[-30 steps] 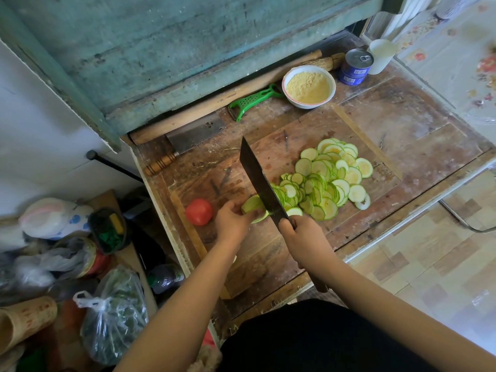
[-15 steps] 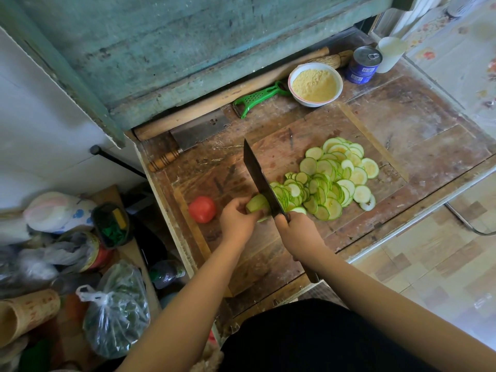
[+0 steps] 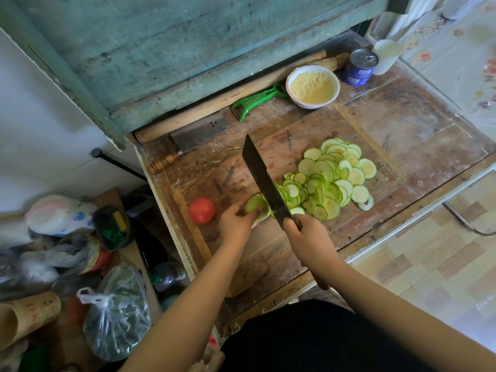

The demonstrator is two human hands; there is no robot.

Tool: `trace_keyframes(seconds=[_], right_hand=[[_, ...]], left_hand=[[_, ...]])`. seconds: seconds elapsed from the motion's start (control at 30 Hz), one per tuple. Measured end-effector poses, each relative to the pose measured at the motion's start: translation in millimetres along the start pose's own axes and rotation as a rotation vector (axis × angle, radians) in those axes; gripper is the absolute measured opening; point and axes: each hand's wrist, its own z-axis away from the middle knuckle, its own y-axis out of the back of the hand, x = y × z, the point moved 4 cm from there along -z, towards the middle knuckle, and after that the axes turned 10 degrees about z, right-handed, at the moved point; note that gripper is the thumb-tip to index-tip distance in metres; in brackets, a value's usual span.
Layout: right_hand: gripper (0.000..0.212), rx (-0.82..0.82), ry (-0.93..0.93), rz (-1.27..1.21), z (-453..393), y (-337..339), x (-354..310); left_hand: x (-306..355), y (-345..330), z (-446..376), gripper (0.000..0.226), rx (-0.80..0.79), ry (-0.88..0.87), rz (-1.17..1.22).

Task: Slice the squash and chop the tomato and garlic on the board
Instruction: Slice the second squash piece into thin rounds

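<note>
Worn wood fills the middle of the frame: a scarred table [image 3: 418, 130] under a peeling teal wall, with a board [image 3: 268, 253] lying on it.

Left fingers [image 3: 251, 212] curl over the squash [image 3: 255, 205], pinching the short uncut stub against the board at centre frame; the left hand [image 3: 236, 226] sits just below it. Right fingers [image 3: 291, 226] wrap tightly round the handle of the knife [image 3: 263, 181], the right hand [image 3: 308, 237] just right of the left. The dark blade runs up and left from that grip, its edge down against the cut face of the squash.

Just right of the blade, slices [image 3: 330, 181] lie fanned and overlapping (pale green, thin rinds) across the right half of the board. A tomato [image 3: 201, 210] rests whole near the board's left edge, close to the left hand but apart from it. I cannot make out any garlic.

Farther out, toward the upper middle, a cleaver [image 3: 193, 138] lies flat beside a long wooden pole [image 3: 228, 100]. A green peeler [image 3: 257, 99] lies right of that, touching a bowl [image 3: 312, 85] of yellow powder. A tin [image 3: 361, 66] and a white cup [image 3: 386, 56] stand at upper right. Bags [image 3: 115, 312] crowd the lower left.
</note>
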Motion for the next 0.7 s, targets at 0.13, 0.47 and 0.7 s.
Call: trace_keyframes(seconds=[0.13,0.47,0.7], right_hand=[[0.032,-0.006,0.005,-0.021,3.5,1.5,-0.3],[0.033,-0.013,0.016,-0.027,6.9,0.7,-4.2],[0.035,-0.027,0.004,0.012,6.5,1.2,-8.4]], left_hand=[[-2.5,0.7,-2.3,0.046,-0.030,0.004,-0.001],[-2.8,1.3,-3.2,0.039,0.015,0.029,0.084],[-2.2,0.4,-4.1,0.037,0.013,0.039,0.120]])
